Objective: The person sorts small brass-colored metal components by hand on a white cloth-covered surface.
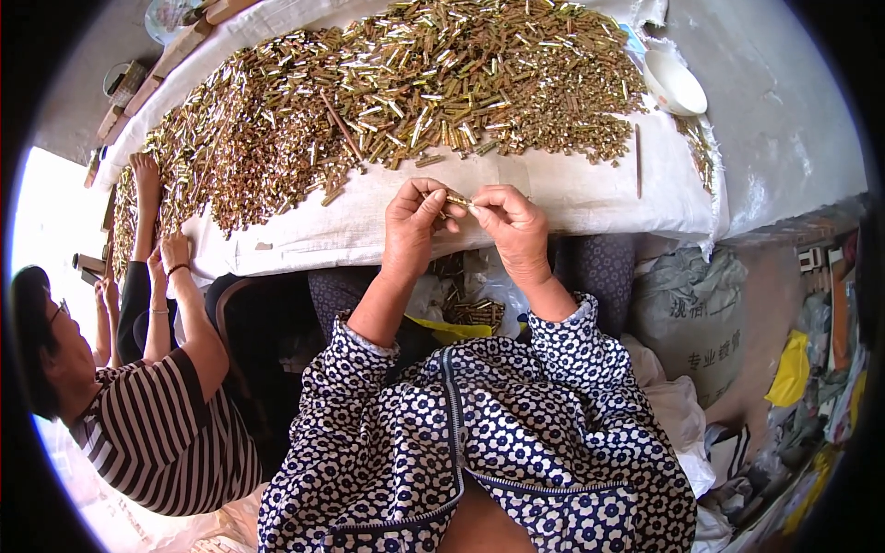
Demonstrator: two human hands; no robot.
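Both hands meet over the near edge of the counter (572, 198), pinching one small brass piece (457, 200) between them — the left hand (412, 226) has it by thumb and forefinger, the right hand (510, 224) nips its other end. Each grip is clenched on that piece; whether it is one part or two being joined is too small to tell.

At six o'clock from the hands, down between the knees, a smaller batch of brass pieces (475, 313) lies in a bag, seemingly the handled ones. At twelve o'clock the big heap of brass pieces (387, 92) covers most of the white cloth, so I judge far more is left than done. A white bowl (674, 83) sits at two o'clock. At nine o'clock a neighbour's hands (147, 180) work the same heap — the heap's far left end is cut off by the rim.
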